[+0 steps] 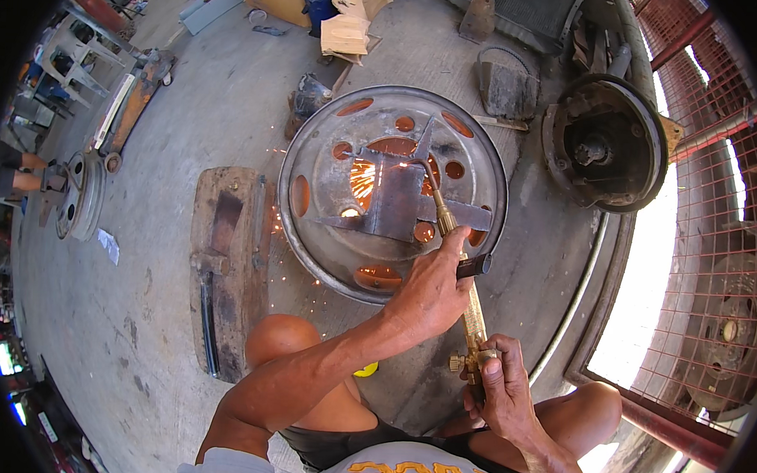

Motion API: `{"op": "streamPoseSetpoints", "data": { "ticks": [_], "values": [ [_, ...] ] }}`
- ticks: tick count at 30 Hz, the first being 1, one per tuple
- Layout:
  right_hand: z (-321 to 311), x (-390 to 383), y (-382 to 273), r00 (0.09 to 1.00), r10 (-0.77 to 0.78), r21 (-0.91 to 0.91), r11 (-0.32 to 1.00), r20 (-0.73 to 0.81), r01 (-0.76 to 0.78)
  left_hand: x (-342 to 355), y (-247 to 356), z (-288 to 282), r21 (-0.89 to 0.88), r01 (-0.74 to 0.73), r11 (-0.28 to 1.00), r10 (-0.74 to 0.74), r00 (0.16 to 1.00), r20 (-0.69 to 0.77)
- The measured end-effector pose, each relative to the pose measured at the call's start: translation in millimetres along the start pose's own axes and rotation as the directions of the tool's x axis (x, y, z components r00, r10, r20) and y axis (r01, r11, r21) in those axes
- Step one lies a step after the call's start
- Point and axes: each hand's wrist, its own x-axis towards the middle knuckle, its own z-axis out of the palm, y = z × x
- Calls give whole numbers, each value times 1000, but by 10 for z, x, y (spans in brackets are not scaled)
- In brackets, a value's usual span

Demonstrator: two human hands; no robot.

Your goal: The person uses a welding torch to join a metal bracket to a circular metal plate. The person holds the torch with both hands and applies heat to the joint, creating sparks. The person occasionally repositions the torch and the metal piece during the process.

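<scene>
My left hand (431, 291) is closed around the upper body of a long brass cutting torch (474, 314), beside a dark cylindrical piece I cannot make out. Lower down, my right hand (503, 389) grips the torch's handle by its valve knob. The bent tip reaches over a cut, dark steel plate (397, 203) lying on a grey wheel rim (318, 242) with round and oval holes. Orange sparks (363, 180) glow through the openings and scatter left onto the floor. My bare knees are on either side below.
A rusty steel block with a rod (231, 194) lies left of the rim; a greasy drum (606, 141) sits right, by a red mesh fence (714, 211). Cardboard (346, 29) and scrap stand behind. At far left are another rim (85, 195), a chair (71, 58) and a co-worker's legs (22, 171).
</scene>
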Motion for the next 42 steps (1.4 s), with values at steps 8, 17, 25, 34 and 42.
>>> {"op": "streamPoseSetpoints", "data": {
  "ticks": [8, 17, 25, 34, 42],
  "values": [
    [1, 15, 16, 1000, 8, 7, 1000, -4, -7, -2, -23, -7, 38, 7, 999, -7, 1000, 1],
    [55, 46, 120, 998, -57, 61, 996, -37, 59, -1, -41, -1, -8, -9, 1000, 9, 1000, 2],
    [132, 60, 7, 996, -58, 53, 997, -73, 62, 19, -170, 117, -27, -16, 1000, 15, 1000, -17],
    [184, -22, -137, 991, 13, 28, 1000, -131, -9, 63, -246, 179, -70, -36, 997, 34, 999, -26],
    [163, -38, -86, 985, 64, 71, 996, -158, -54, 32, -130, 82, -60, -9, 998, 7, 999, -36]
  ]
}}
